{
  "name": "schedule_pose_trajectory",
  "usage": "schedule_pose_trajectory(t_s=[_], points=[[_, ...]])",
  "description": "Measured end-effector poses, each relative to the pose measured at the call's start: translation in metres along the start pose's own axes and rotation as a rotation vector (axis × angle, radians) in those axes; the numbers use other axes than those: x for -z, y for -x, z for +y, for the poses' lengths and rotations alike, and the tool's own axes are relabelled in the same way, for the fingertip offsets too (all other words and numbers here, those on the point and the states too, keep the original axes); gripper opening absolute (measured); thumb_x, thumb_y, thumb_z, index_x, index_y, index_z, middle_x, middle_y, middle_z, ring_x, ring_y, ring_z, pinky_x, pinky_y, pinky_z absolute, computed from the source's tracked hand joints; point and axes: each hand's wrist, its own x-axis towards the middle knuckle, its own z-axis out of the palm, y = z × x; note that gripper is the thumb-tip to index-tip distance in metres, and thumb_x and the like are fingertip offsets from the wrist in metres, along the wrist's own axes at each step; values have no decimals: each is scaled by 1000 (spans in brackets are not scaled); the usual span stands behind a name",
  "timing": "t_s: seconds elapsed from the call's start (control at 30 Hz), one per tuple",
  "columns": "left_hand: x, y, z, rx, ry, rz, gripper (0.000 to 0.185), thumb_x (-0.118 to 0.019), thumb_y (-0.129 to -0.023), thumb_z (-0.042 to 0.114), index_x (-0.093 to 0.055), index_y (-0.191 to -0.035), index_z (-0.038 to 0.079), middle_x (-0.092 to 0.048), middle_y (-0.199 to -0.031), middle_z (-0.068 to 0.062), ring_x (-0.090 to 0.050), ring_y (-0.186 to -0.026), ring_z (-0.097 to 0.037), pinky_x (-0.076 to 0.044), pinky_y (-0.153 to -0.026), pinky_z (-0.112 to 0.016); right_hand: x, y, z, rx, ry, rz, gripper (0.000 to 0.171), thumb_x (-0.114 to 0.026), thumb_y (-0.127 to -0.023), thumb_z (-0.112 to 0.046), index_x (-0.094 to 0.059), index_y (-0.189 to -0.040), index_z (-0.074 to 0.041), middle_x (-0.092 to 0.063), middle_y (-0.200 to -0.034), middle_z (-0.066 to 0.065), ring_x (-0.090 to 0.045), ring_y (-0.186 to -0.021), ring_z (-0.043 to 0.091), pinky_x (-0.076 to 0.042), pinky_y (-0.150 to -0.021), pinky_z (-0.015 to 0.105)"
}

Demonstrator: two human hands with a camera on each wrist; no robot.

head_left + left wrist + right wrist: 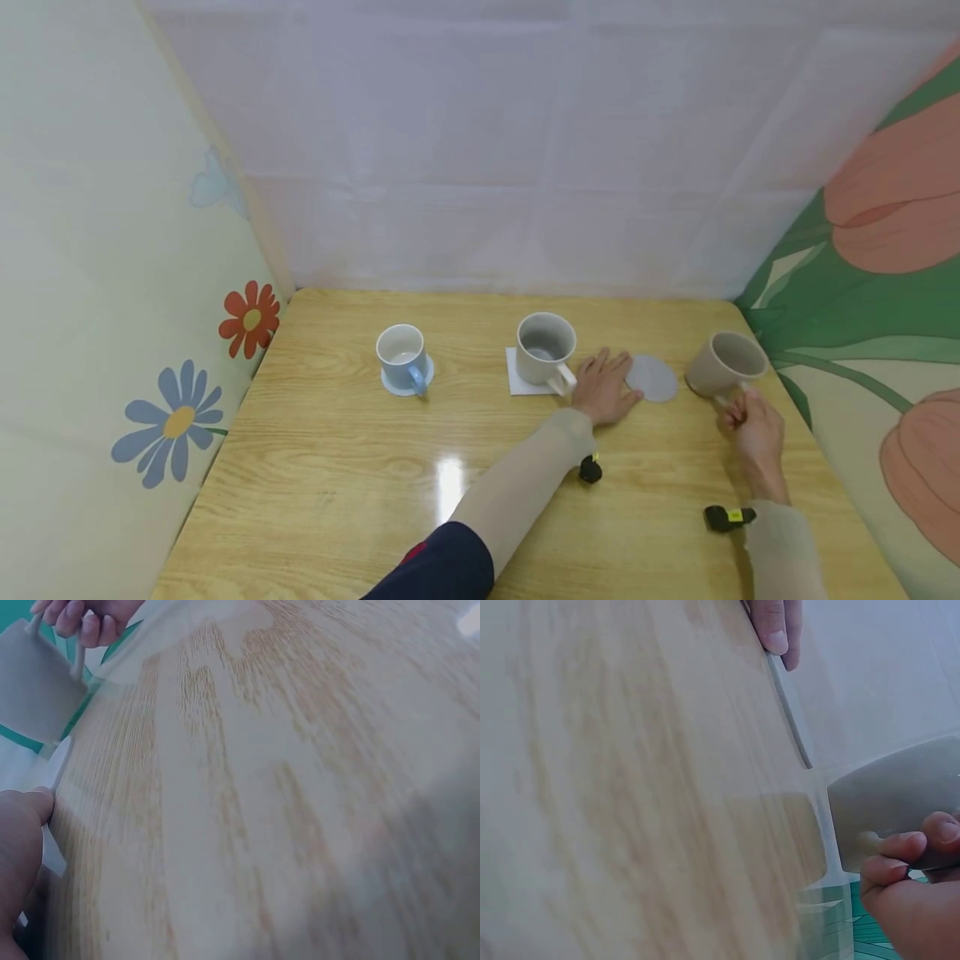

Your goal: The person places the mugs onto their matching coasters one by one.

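My left hand (609,382) lies flat on the wooden table (337,467), its straight fingers touching the left edge of a round grey coaster (652,379). To the right, my right hand (745,410) pinches the handle of a beige mug (726,362), which tilts just right of the coaster. In the right wrist view my right hand (907,877) curls round the handle of the beige mug (896,802), with the coaster (787,712) seen edge-on beyond it. The left wrist view shows my left hand (22,840) beside the coaster (61,774) and the beige mug (34,682).
A grey mug (545,346) stands on a white square coaster (519,377) just left of my left hand. Further left, a blue mug (405,357) sits on a light blue round coaster (397,385). Flowered cloth walls close in three sides of the table.
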Motion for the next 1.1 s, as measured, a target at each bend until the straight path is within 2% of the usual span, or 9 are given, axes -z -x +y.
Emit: schedule_pose_trajectory(t_s=[0.23, 0.5, 0.77, 1.1], points=[[2, 1, -1, 0, 19, 8, 74, -42, -109, 65, -23, -171, 32, -18, -177, 18, -8, -167, -13, -9, -136, -34, -8, 1, -8, -16, -72, 8, 44, -41, -116, -15, -42, -75, 0, -45, -73, -1, -48, -71, 12, -45, -60, 22], [4, 3, 1, 3, 56, 0, 73, -43, -109, 63, -23, -171, 31, -17, -178, 18, -6, -167, -13, -7, -136, -35, -18, 5, -17, 9, -145, 42, 43, -37, -116, -9, -41, -74, 2, -45, -72, 1, -45, -68, 13, -42, -57, 24], [1, 2, 1, 5, 46, 4, 73, -43, -109, 64, -24, -171, 32, -18, -177, 18, -6, -167, -12, -6, -136, -34, -21, 8, -19, 41, -191, 25, 43, -39, -116, -10, -41, -74, 1, -44, -73, 3, -45, -68, 14, -41, -57, 24], [0, 2, 0, 6, 35, 10, 73, -43, -109, 65, -24, -171, 33, -18, -177, 19, -6, -167, -13, -6, -136, -34, -25, 13, -22, 66, -188, -14, 40, -39, -116, -12, -42, -78, 2, -46, -75, 3, -45, -70, 15, -41, -59, 25]])
